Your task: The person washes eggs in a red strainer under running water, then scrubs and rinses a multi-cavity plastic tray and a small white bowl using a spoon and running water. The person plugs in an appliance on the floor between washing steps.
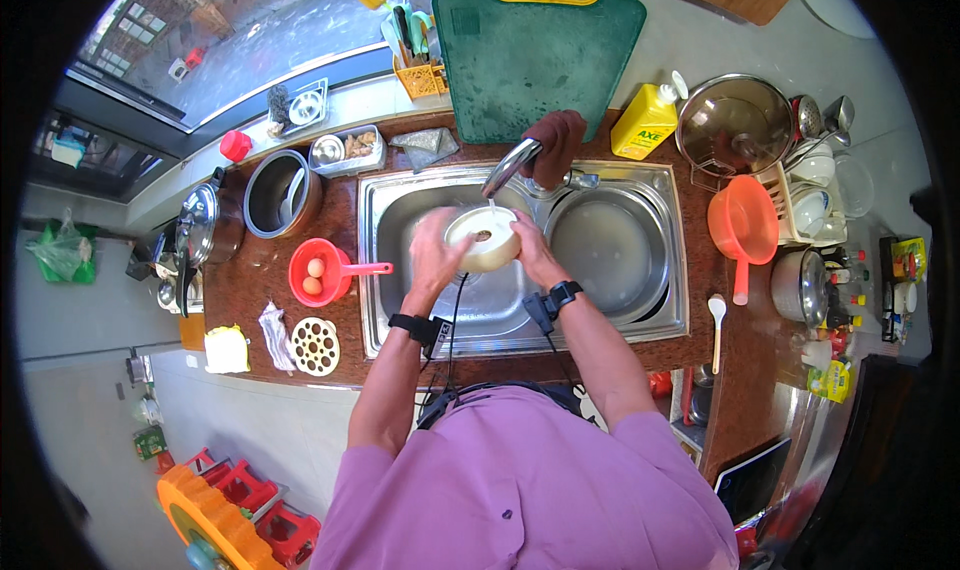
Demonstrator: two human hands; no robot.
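A pale round bowl-like vessel (484, 251) with a small dark hole or mark at its middle is held over the left basin of a stainless steel sink (480, 311). Water runs onto it from a chrome faucet (511, 166) with a dark brown cloth (556, 144) wrapped about its neck. My right hand (534, 246) grips the vessel's right side. On the other side is my left hand (433, 253), blurred by motion, with its thumb over the near left rim. A steel pot (664, 259) of cloudy water sits in the right basin.
Left of the sink are a red ladle (341, 289) with two eggs (314, 275), a perforated disc (315, 346) and an inner pot (277, 221). A green cutting board (536, 60) and a yellow soap bottle (643, 124) stand behind. An orange ladle (742, 221) and a spoon (717, 330) lie right.
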